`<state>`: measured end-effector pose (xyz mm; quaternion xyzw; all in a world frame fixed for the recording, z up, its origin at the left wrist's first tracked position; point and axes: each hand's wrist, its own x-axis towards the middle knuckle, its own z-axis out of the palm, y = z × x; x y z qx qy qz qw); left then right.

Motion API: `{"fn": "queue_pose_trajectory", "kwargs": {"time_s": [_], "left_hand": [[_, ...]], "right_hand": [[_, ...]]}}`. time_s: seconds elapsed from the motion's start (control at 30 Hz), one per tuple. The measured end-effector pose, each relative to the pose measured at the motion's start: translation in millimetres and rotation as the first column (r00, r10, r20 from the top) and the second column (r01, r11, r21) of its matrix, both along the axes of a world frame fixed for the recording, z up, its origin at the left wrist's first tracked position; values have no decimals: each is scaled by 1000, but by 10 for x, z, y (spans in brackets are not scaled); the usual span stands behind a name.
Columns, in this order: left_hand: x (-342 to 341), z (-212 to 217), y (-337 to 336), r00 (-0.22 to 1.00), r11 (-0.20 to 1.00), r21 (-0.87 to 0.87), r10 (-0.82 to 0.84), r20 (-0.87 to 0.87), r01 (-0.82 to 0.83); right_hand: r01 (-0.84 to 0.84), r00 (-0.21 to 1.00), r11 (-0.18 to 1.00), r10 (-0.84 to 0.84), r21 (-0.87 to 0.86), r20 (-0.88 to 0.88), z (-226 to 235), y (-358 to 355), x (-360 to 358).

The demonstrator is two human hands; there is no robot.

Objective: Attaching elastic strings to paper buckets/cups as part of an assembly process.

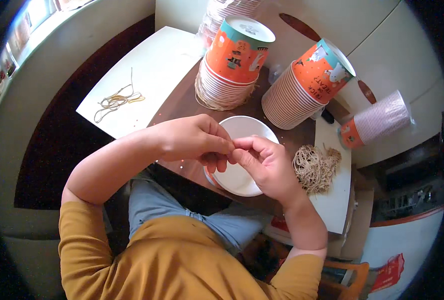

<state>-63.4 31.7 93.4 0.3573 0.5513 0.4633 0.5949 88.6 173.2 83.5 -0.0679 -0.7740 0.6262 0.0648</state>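
Observation:
My left hand and my right hand meet fingertip to fingertip, both closed in a pinch. Whatever is between the fingers, if anything, is too small or hidden to make out. Right below them stands a round paper bucket, white inside, its mouth facing up. A little of its orange outside shows at the near left, and my hands cover part of the mouth. Beside my right hand lies a tangled heap of tan paper cords.
Behind the bucket, two tall stacks of upturned orange-and-teal paper buckets, left and right, stand on the brown tabletop. A plastic-wrapped stack is farther right. Loose cords lie on the white surface at left.

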Motion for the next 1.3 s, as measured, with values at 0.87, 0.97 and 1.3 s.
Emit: {"fn": "queue_pose_trajectory", "kwargs": {"time_s": [0.87, 0.97, 1.3], "left_hand": [[120, -50, -51, 703, 900, 416, 378, -602, -128], [102, -88, -24, 379, 790, 608, 542, -751, 76], [-183, -540, 146, 866, 904, 207, 420, -270, -373]], "right_hand": [[259, 940, 783, -71, 565, -332, 67, -35, -54], [197, 974, 860, -115, 471, -196, 97, 36, -116], [209, 965, 975, -218, 79, 143, -474, 300, -411]]}}
